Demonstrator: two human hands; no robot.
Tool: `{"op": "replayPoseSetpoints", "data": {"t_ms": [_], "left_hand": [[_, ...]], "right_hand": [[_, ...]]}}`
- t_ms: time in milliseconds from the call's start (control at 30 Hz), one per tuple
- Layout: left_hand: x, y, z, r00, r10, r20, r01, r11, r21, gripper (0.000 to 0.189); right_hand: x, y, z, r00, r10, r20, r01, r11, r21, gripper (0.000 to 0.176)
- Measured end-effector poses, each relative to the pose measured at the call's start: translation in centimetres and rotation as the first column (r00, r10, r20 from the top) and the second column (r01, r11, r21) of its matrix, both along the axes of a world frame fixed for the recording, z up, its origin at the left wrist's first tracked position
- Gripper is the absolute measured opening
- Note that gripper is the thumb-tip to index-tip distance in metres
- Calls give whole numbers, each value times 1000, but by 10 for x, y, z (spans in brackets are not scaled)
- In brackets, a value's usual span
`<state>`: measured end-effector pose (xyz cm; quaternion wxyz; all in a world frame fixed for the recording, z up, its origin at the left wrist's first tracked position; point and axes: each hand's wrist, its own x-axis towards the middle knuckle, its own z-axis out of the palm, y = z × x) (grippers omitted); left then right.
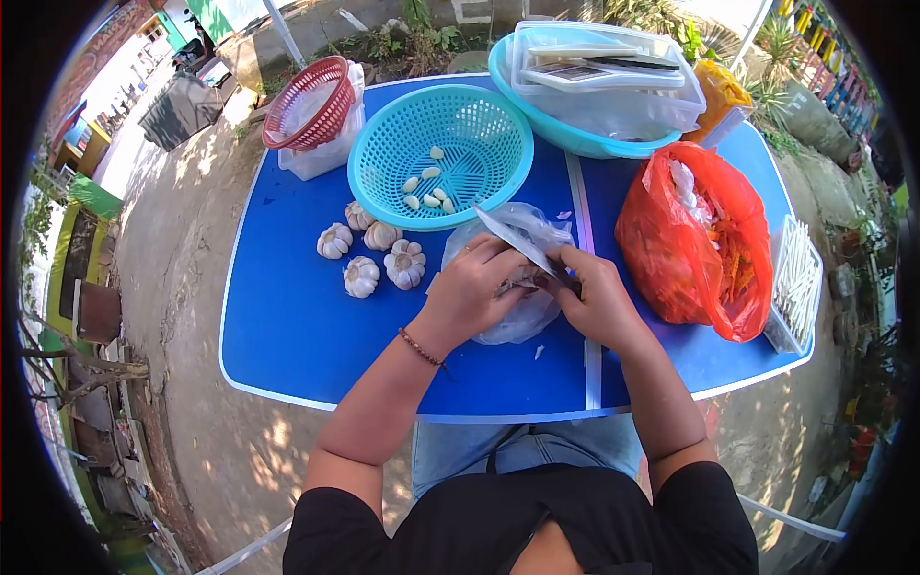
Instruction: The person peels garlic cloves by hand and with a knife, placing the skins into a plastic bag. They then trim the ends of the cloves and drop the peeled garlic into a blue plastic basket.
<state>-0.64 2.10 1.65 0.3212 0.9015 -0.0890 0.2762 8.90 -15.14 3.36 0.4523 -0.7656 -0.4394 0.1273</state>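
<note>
My right hand [596, 295] is closed around the handle of a knife [513, 236], whose wide blade points up and to the left. My left hand [474, 290] is closed just left of the blade, its fingertips close to those of the right hand. What it holds is mostly hidden. Beneath both hands lies a clear plastic bag [513, 331]. Several whole garlic bulbs [404, 264] sit on the table to the left. Beyond them, a turquoise basket [369, 182] holds several peeled garlic cloves [431, 172].
The blue table [287, 345] also bears a red basket [276, 125] on a white container at back left. A light-blue basin [565, 139] with plastic boxes [613, 101] stands at the back. At right are a red plastic bag [661, 259] and a tub of white sticks [793, 278].
</note>
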Motion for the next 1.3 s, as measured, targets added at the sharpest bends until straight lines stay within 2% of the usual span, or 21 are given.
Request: {"op": "replayPoseSetpoints", "data": {"t_ms": [100, 200, 300, 500, 600, 700, 800, 900, 933, 1000, 1100, 1200, 1300], "left_hand": [[-1, -3, 3, 999, 49, -4, -49, 998, 29, 36], [-3, -4, 3, 992, 56, 114, -60, 998, 35, 38], [-2, -10, 7, 963, 85, 256, -113, 989, 95, 38], [-4, -15, 3, 980, 134, 149, -135, 991, -4, 37], [-8, -15, -3, 984, 179, 17, -176, 979, -105, 36], [-6, -11, 3, 971, 215, -106, -222, 973, -59, 33], [-1, -3, 5, 989, 136, 49, -142, 981, 134, 27], [-3, -9, 13, 990, 141, -11, -142, 990, -10, 23], [-3, -12, 9, 997, 59, -42, -67, 973, -220, 25], [-3, -16, 0, 992, -119, -47, 66, 793, -606, 32], [-6, -9, 1, 944, -257, -206, 115, 844, -524, 38], [-5, -17, -1, 955, -272, -118, 92, 651, -754, 34], [-4, -9, 0, 922, -364, -134, 120, 597, -793, 33]], "right_hand": [[0, -2, 1, 998, -16, -57, 19, 998, 61, 18], [-3, -1, 5, 981, -40, -190, 59, 994, 95, 16], [-4, -1, 2, 980, -63, -190, 96, 981, 169, 14], [-9, -1, 7, 987, -137, -87, 149, 978, 144, 15], [-7, -2, 5, 969, -236, 79, 219, 959, 178, 17], [-5, -3, 5, 978, -206, -12, 206, 973, 103, 21], [-3, 1, -2, 976, -215, 30, 205, 959, 196, 24], [-4, -1, -3, 985, -165, 52, 151, 967, 207, 29], [-5, -1, -2, 988, -153, -16, 154, 969, 195, 29], [-9, -2, 0, 979, -136, -150, 161, 972, 171, 30], [-6, -1, -7, 956, -114, -270, 190, 942, 275, 38], [-8, -3, 15, 919, -225, -323, 264, 961, 81, 48], [-9, -4, 17, 928, -209, -308, 236, 970, 52, 56]]}}
